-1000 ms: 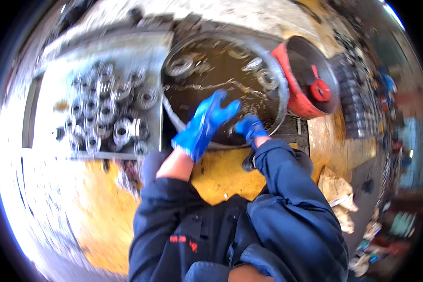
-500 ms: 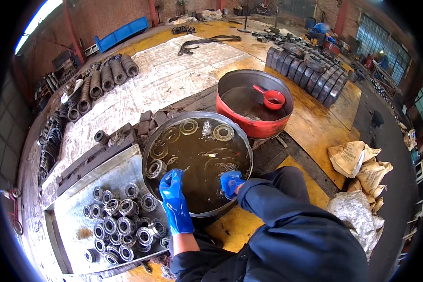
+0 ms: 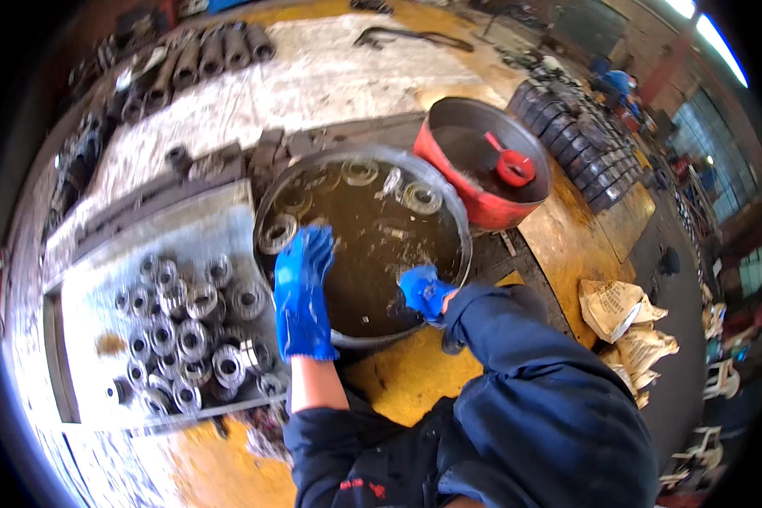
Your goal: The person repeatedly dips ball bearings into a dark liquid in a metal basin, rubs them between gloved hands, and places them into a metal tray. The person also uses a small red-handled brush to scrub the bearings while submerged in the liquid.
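A round metal tub (image 3: 461, 245) of murky brown liquid stands in front of me. My left hand (image 3: 305, 284), in a long blue rubber glove, is over its left rim, fingers stretched and close together, with nothing visible in them. My right hand (image 3: 426, 293), gloved in blue too, is at the liquid near the right side, fingers curled; whatever they grip is hidden in the ripples. Roller bearings lie partly under the liquid: one bearing (image 3: 277, 233) beside my left hand, another bearing (image 3: 422, 197) at the far right. More bearings (image 3: 193, 339) are heaped on a metal tray (image 3: 85, 372) at the left.
Behind the tub, a red drum (image 3: 474, 203) holds liquid and a red ladle (image 3: 515, 168). Paper sacks (image 3: 614, 309) lie at the right. Dark ribbed parts (image 3: 576, 140) are stacked at the far right, and cylindrical coils (image 3: 212, 52) at the far left. A person (image 3: 620, 83) is in the background.
The whole view has tilted and shifted, so the tray and tub sit higher in the picture. My right hand stays at the liquid, and my left hand stays by the left rim.
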Action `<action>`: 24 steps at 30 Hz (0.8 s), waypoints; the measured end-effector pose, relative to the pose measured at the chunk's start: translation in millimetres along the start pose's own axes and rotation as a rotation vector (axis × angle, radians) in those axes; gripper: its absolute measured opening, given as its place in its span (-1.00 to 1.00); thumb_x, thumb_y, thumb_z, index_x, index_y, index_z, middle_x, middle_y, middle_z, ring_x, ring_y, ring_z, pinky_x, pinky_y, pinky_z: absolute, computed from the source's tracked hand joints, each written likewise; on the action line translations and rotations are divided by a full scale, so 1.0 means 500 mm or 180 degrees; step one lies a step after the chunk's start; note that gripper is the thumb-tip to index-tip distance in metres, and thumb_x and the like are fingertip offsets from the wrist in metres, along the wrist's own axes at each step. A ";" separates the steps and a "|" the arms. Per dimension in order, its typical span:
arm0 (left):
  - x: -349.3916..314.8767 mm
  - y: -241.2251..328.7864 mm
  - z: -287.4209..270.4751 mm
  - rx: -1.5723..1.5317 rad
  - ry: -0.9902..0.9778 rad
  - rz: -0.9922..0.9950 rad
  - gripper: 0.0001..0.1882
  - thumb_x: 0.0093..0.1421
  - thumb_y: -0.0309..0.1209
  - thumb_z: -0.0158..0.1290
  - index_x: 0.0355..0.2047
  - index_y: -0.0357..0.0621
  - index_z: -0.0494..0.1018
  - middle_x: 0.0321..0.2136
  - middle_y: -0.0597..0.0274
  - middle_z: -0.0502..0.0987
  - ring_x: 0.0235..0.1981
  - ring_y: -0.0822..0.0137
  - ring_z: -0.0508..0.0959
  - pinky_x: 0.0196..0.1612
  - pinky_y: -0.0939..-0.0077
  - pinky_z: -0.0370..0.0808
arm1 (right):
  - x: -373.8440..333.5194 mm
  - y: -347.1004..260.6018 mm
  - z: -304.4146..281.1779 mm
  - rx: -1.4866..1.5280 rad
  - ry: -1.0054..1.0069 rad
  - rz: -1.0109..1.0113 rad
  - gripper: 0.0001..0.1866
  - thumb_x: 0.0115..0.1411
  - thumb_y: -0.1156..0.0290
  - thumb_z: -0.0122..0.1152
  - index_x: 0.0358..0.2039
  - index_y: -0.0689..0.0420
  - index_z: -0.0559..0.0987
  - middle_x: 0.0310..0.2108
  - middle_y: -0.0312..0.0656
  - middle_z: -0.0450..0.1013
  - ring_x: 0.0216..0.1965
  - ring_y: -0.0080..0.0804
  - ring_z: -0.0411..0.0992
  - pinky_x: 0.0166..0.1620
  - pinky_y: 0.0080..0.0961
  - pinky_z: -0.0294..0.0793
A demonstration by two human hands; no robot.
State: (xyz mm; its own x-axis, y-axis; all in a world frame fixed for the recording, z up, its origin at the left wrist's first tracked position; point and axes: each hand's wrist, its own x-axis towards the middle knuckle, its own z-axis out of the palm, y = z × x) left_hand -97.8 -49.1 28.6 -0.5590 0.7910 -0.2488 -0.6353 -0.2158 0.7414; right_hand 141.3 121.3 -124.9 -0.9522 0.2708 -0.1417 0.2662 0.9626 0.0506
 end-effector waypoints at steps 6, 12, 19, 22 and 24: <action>-0.059 0.030 0.056 -0.0096 -0.0031 0.0242 -0.50 0.41 -0.12 -0.09 0.16 -0.26 0.39 0.12 -0.07 0.49 0.16 0.08 0.48 0.23 0.23 0.36 | 0.012 -0.013 -0.069 -0.0664 -0.0437 -0.0597 -0.88 0.03 0.36 0.22 -0.47 -0.02 0.71 -0.45 -0.15 0.62 -0.41 -0.10 0.59 -0.42 -0.14 0.47; -0.060 0.048 0.053 -0.0290 0.0212 0.0239 -0.66 0.31 -0.12 0.11 -0.10 -0.12 0.53 -0.13 0.15 0.65 -0.17 0.31 0.62 -0.08 0.37 0.52 | -0.015 0.008 -0.085 0.1226 -0.0733 0.0862 -0.66 -0.03 0.15 0.32 -0.41 0.20 0.65 -0.34 0.18 0.55 -0.26 0.14 0.54 -0.24 -0.09 0.53; -0.012 0.013 0.058 -0.0285 -0.0101 0.0114 -0.63 0.32 -0.13 0.09 -0.03 -0.12 0.50 -0.07 0.11 0.61 -0.10 0.27 0.59 0.01 0.28 0.48 | -0.004 0.008 -0.077 -0.0981 -0.0667 -0.1213 -0.74 -0.12 0.24 0.39 -0.36 0.00 0.69 -0.34 -0.10 0.61 -0.26 -0.09 0.58 -0.23 -0.16 0.55; -0.020 0.016 0.025 -0.0230 0.0098 -0.0010 -0.62 0.29 -0.11 0.12 -0.05 -0.11 0.51 -0.07 0.12 0.61 -0.10 0.27 0.59 0.01 0.27 0.48 | -0.014 0.016 -0.074 0.0458 -0.0711 0.0000 -0.77 0.04 0.30 0.24 -0.29 0.03 0.71 -0.27 -0.04 0.61 -0.23 -0.06 0.59 -0.21 -0.12 0.56; -0.020 0.018 0.037 -0.0238 0.0052 0.0035 -0.61 0.28 -0.10 0.13 -0.06 -0.11 0.51 -0.07 0.12 0.61 -0.10 0.26 0.59 0.01 0.27 0.48 | -0.040 0.037 -0.072 0.0861 -0.0752 0.0431 -0.76 0.09 0.34 0.17 -0.27 0.05 0.71 -0.22 0.00 0.61 -0.18 -0.04 0.59 -0.18 -0.09 0.56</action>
State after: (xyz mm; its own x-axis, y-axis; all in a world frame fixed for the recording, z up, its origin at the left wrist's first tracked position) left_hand -88.2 -48.1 49.5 -0.5745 0.7789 -0.2515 -0.6668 -0.2671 0.6957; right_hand 159.8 133.2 -85.7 -0.8532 0.3602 -0.3772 0.4472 0.8774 -0.1738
